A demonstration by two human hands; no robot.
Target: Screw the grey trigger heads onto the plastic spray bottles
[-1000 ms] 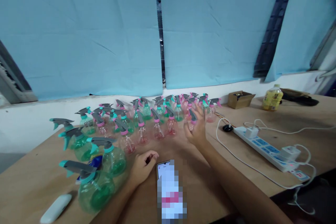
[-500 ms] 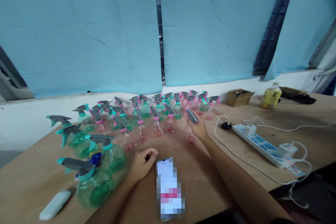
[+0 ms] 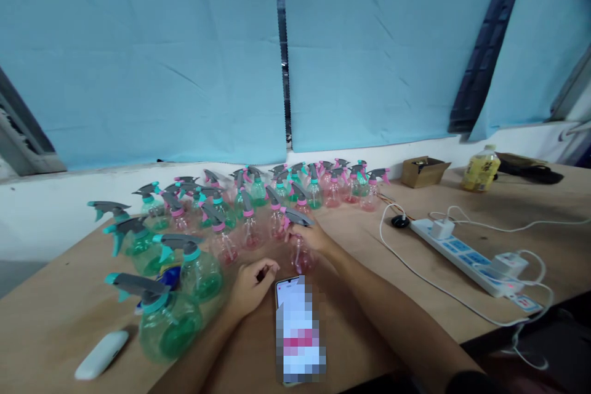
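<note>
My right hand (image 3: 314, 236) grips a small pink spray bottle (image 3: 300, 255) by its neck, just under the grey trigger head, and holds it upright close to the table. My left hand (image 3: 252, 286) rests on the wooden table (image 3: 369, 295) with its fingers curled in, nothing visible inside them. A phone (image 3: 298, 329) lies flat just right of that hand. Behind both hands stand several small pink and green spray bottles (image 3: 249, 209) in rows. Larger green spray bottles (image 3: 194, 274) stand at the left.
A white power strip (image 3: 466, 257) with plugs and white cables lies on the right. A small cardboard box (image 3: 422, 172) and a yellow drink bottle (image 3: 480, 168) stand at the back right. A white oblong object (image 3: 101, 354) lies near the front left edge. Blue blinds hang behind.
My right hand closed on a pink spray bottle in the right part of the rows and carried it left and toward me, near the phone. The left hand stayed put.
</note>
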